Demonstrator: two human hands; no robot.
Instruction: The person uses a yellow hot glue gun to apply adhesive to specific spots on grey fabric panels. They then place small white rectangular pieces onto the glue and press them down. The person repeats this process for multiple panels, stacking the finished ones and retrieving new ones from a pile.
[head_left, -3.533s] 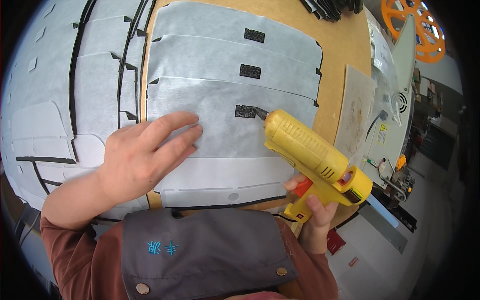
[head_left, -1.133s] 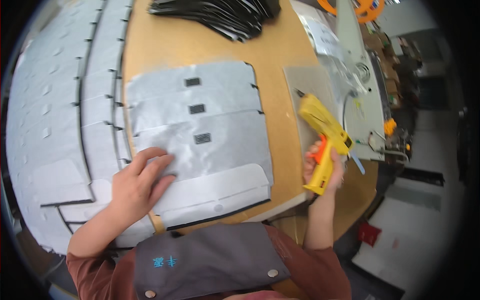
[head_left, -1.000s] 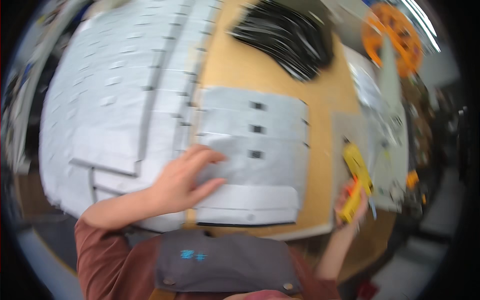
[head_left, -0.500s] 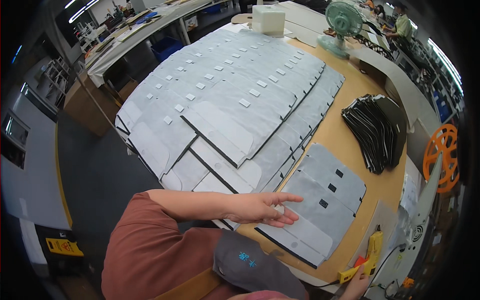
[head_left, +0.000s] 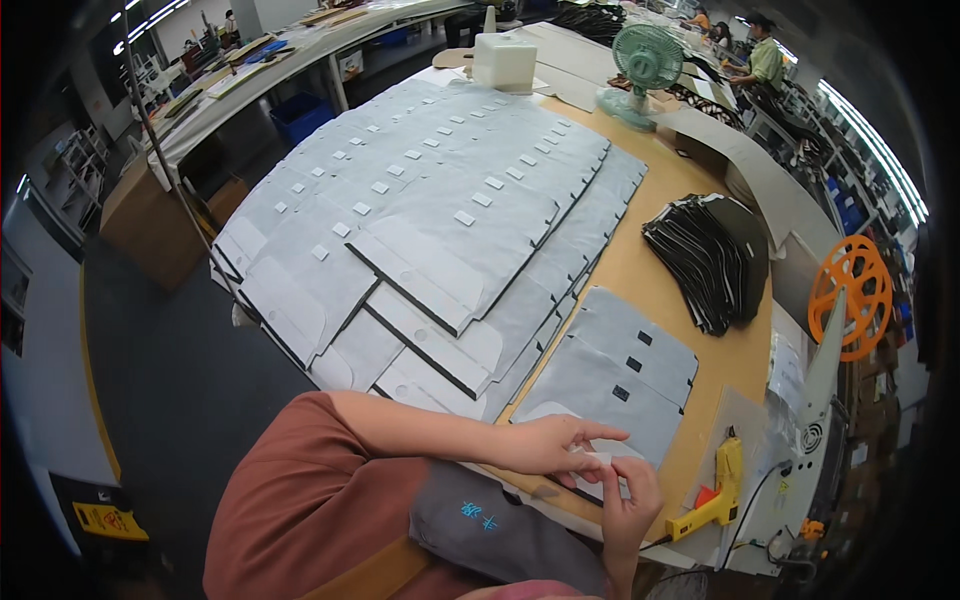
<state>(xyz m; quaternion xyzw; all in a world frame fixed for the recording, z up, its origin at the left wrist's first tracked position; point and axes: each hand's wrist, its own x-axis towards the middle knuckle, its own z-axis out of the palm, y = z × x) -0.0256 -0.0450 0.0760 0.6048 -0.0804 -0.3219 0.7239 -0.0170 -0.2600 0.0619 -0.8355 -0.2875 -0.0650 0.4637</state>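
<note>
Left hand (head_left: 548, 444) pinching small white piece (head_left: 601, 457), index out toward 3 o'clock; piece's long axis too small to tell. Grey panel (head_left: 592, 365) at 12 o'clock, black patches (head_left: 634, 365) rowed toward 1, left index nearer. Right hand (head_left: 632, 494), fingertips together on piece from 5 o'clock. Yellow glue gun (head_left: 722, 495) unheld, right hand's 3 o'clock.

Blue characters (head_left: 478, 515) on apron (head_left: 525, 535) — print (head_left: 116, 521) on yellow sign (head_left: 108, 522)

Small white piece (head_left: 602, 458) between the hands (head_left: 552, 444)
</note>
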